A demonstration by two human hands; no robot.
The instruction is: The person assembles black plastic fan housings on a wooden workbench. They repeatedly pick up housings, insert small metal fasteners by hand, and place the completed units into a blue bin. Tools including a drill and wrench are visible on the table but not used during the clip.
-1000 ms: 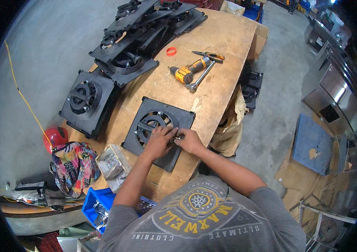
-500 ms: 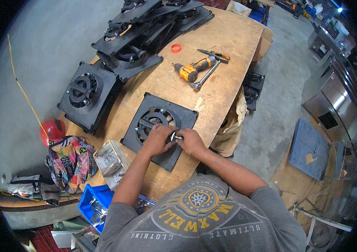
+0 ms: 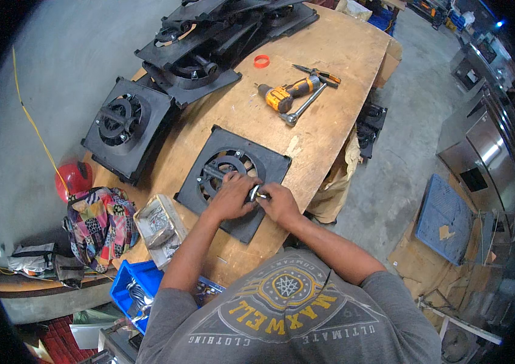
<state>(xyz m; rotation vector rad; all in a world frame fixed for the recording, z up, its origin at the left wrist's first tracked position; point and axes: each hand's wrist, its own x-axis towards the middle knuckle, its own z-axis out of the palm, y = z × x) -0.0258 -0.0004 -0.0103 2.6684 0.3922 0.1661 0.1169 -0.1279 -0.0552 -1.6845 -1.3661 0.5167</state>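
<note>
Both hands close together over a square black plastic fan frame (image 3: pixel 233 182) lying flat on the plywood workbench (image 3: pixel 324 127). The left hand (image 3: pixel 231 197) and right hand (image 3: pixel 278 203) pinch a small silvery metal part (image 3: pixel 254 193) between them, just above the frame's near edge beside its round opening.

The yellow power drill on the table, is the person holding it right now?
No, the yellow power drill lies untouched farther up the wooden table, while both hands work at the black fan frame.
</note>
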